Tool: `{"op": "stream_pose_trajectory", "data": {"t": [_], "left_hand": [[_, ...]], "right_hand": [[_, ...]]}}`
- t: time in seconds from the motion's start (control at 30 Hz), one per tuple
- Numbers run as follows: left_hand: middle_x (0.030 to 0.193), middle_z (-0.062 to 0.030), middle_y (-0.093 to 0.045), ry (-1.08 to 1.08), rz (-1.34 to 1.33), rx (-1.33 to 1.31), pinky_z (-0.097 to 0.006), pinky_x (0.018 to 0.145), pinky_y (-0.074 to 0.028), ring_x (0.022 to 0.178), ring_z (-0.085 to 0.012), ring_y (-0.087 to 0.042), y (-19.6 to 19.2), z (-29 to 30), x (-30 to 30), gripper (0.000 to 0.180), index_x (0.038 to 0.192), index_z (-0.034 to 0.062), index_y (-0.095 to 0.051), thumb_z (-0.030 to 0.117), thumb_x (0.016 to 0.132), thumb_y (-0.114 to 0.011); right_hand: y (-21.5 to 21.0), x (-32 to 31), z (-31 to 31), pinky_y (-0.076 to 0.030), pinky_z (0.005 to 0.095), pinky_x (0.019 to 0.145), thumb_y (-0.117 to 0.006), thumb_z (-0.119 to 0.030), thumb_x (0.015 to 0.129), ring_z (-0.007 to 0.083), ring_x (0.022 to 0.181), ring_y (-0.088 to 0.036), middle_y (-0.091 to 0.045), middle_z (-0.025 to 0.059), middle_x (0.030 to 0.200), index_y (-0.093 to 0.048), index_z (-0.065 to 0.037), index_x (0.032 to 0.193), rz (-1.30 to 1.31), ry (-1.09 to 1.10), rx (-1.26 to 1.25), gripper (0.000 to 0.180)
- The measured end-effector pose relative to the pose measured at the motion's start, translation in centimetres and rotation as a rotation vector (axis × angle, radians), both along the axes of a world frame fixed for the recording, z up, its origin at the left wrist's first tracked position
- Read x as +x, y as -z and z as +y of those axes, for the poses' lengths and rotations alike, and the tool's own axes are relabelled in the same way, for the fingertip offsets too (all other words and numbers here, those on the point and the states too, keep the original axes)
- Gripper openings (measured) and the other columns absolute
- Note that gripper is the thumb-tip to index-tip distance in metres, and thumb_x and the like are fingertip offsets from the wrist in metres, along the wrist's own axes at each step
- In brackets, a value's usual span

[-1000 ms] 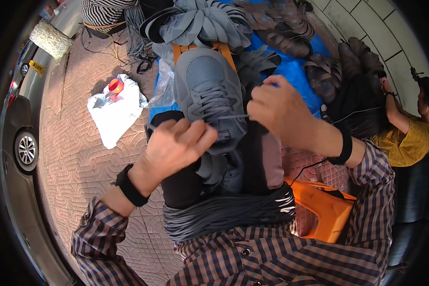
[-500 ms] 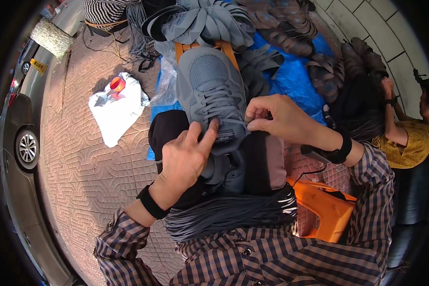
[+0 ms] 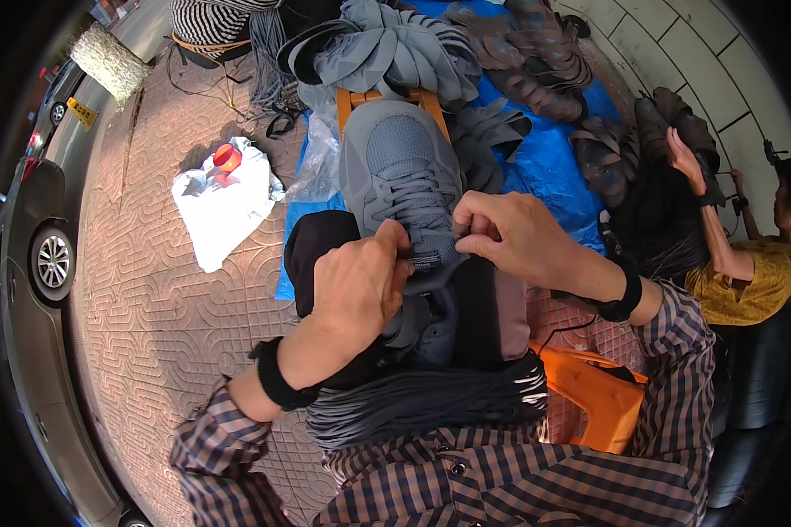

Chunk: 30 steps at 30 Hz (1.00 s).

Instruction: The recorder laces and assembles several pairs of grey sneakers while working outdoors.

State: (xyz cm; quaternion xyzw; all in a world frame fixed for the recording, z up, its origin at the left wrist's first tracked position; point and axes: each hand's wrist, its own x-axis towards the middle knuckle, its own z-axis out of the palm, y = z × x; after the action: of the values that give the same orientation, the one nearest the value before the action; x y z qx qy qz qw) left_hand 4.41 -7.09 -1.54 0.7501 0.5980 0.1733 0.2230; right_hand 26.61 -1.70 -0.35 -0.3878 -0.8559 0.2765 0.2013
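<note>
A grey mesh sneaker upper (image 3: 397,145) lies toe away from me, over my lap and a wooden stool (image 3: 431,98). Grey shoelaces (image 3: 417,195) cross its front. At the right edge of the lacing, my right hand (image 3: 520,230) is closed, thumb and forefinger pinching a shoelace. My left hand (image 3: 353,279) is closed at the left edge near the tongue, its fingertips together; what they hold is hidden. Below the hands sits a darker shoe piece (image 3: 435,329). A thick bundle of dark grey laces (image 3: 422,400) lies across my lap.
Beyond the stool, stacked grey uppers (image 3: 387,53) and brown uppers (image 3: 536,57) rest on a blue sheet (image 3: 549,176). A white bag (image 3: 224,206) with a red roll (image 3: 228,158) lies left. An orange plastic stool (image 3: 593,391) stands right. Another person (image 3: 738,281) sits far right.
My left hand's extended fingers have drawn in to a pinch beside the lacing. The right hand keeps its pinch, almost in place. The other person's arm has risen.
</note>
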Motion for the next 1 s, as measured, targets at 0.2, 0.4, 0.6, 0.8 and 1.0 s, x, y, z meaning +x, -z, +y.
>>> {"op": "stream_pose_trajectory", "data": {"t": [0.2,0.4,0.6,0.8,1.0], "left_hand": [[0.072,-0.0071,-0.06,0.34,0.357,0.371,-0.035,0.057,-0.049,0.066,-0.0246,-0.064,-2.3,2.5,-1.7,0.019,0.092,0.0092,-0.057,0.008,0.075,-0.066],[0.072,-0.0004,-0.045,0.564,0.396,0.791,-0.027,0.051,-0.043,0.058,-0.014,-0.054,2.4,0.4,-4.1,0.015,0.082,0.0133,-0.052,0.011,0.071,-0.062],[0.093,-0.0091,-0.053,0.084,-0.06,0.361,-0.039,0.065,-0.051,0.078,-0.0292,-0.061,1.9,-0.9,-1.9,0.031,0.1,0.0077,-0.054,0.008,0.073,-0.071],[0.095,-0.0074,-0.054,0.186,0.128,0.595,-0.036,0.068,-0.047,0.087,-0.0231,-0.056,1.6,0.7,-0.8,0.028,0.099,0.0101,-0.059,0.009,0.072,-0.07],[0.093,-0.0069,-0.053,0.137,0.151,0.638,-0.034,0.063,-0.048,0.085,-0.024,-0.055,2.9,0.8,-0.8,0.031,0.099,0.0097,-0.061,0.006,0.069,-0.065]], "right_hand": [[-0.9,-0.1,-0.4,-0.047,0.0401,0.064,-0.072,-0.011,0.079,0.0299,0.069,-0.064,-0.063,0.0104,0.072,-0.06,-0.004,0.091,-0.091,0.007,-0.099,0.019],[-0.2,0.5,-0.9,-0.042,0.0388,0.088,-0.071,-0.01,0.078,0.0272,0.072,-0.058,-0.056,0.0082,0.073,-0.057,-0.004,0.089,-0.277,-0.157,0.598,0.019],[0.0,0.2,-0.3,-0.045,0.0388,0.081,-0.071,-0.012,0.078,0.0282,0.08,-0.06,-0.056,0.008,0.078,-0.057,-0.007,0.089,-0.024,0.059,-0.185,0.019],[0.3,-1.2,-0.7,-0.045,0.0404,0.081,-0.071,-0.01,0.076,0.0303,0.087,-0.059,-0.054,0.0084,0.087,-0.056,-0.008,0.092,-0.085,0.044,0.289,0.022],[1.3,0.0,-0.4,-0.044,0.0401,0.077,-0.069,-0.01,0.076,0.0263,0.083,-0.057,-0.052,0.0068,0.086,-0.058,-0.007,0.086,-0.102,-0.095,0.64,0.015]]}}
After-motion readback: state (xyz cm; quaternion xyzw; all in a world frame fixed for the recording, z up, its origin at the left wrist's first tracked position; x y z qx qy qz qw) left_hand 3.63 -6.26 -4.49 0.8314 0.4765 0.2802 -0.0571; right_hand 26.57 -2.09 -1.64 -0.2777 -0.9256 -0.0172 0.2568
